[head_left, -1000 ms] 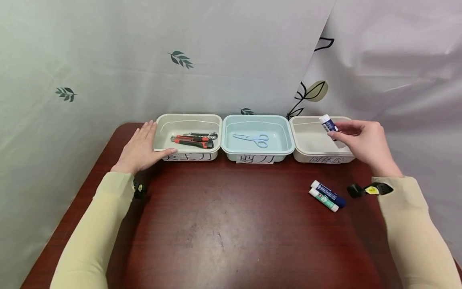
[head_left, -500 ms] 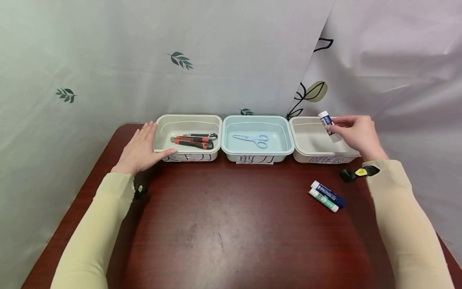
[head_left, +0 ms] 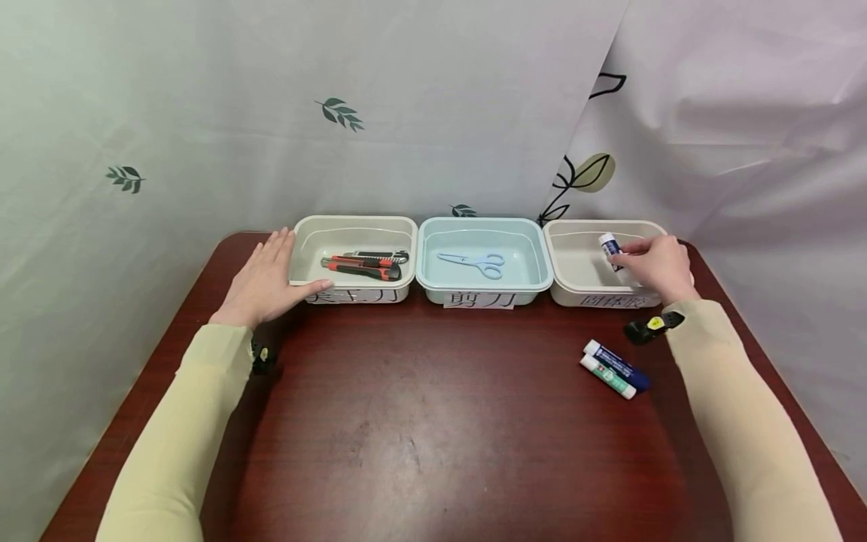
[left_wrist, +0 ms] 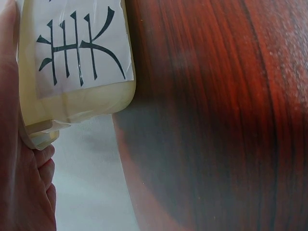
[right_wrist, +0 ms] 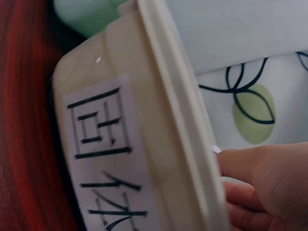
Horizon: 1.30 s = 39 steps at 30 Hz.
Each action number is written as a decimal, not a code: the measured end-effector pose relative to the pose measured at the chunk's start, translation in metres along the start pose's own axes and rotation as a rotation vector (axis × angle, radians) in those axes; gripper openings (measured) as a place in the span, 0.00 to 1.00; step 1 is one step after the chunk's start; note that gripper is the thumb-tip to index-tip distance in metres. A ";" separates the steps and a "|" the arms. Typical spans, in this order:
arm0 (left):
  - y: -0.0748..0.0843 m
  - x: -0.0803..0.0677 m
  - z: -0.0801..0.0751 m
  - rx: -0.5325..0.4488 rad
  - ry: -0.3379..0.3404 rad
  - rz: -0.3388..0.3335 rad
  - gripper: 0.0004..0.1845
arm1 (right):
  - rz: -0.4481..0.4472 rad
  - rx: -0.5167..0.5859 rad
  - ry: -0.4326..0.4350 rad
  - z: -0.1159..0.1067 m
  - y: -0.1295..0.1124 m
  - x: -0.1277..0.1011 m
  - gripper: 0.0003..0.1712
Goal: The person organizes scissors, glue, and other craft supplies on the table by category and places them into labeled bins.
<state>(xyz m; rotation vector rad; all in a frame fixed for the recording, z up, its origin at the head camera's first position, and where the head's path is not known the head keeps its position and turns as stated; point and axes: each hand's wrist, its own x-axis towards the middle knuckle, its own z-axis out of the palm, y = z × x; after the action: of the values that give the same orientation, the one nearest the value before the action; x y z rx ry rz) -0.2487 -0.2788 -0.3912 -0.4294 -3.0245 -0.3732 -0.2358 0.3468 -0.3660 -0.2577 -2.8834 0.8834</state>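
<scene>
Over the right cream box (head_left: pixel 576 260), my right hand (head_left: pixel 660 263) pinches a white-capped blue glue stick (head_left: pixel 610 245), its lower end down inside the box. In the right wrist view that box's wall (right_wrist: pixel 115 57) hides most of the stick, and the thumb and fingers (right_wrist: pixel 240 166) reach behind the rim. My left hand (head_left: pixel 260 286) rests with straight fingers along the left end of another cream box (head_left: pixel 314 241), thumb at its front rim. Several utility knives (head_left: pixel 366 267) lie in that left box.
Between the cream boxes stands a light-blue box (head_left: pixel 447 237) holding blue scissors (head_left: pixel 491 265). A blue glue stick (head_left: pixel 623 369) and a green one (head_left: pixel 608 376) lie side by side on the dark red table (head_left: pixel 433 421). A pale curtain (head_left: pixel 433 113) hangs close behind the boxes.
My right hand has moved left and, after a slight rise, down, bringing the glue stick lower into the right box. The left hand stays where it was.
</scene>
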 end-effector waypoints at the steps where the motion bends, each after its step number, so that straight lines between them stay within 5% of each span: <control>1: 0.000 0.000 0.000 -0.001 -0.001 -0.001 0.65 | 0.006 -0.004 -0.005 0.002 0.001 0.000 0.29; 13: 0.000 0.000 0.000 0.004 -0.002 0.009 0.65 | -0.047 -0.028 0.024 0.006 0.003 0.000 0.29; 39: -0.001 0.002 0.001 0.003 -0.004 0.007 0.65 | -0.012 0.038 0.098 -0.026 -0.015 -0.012 0.38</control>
<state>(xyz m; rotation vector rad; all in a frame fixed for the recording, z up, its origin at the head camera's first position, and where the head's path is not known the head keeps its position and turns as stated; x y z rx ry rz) -0.2508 -0.2792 -0.3921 -0.4413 -3.0257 -0.3677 -0.2215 0.3465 -0.3367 -0.2725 -2.7729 0.8960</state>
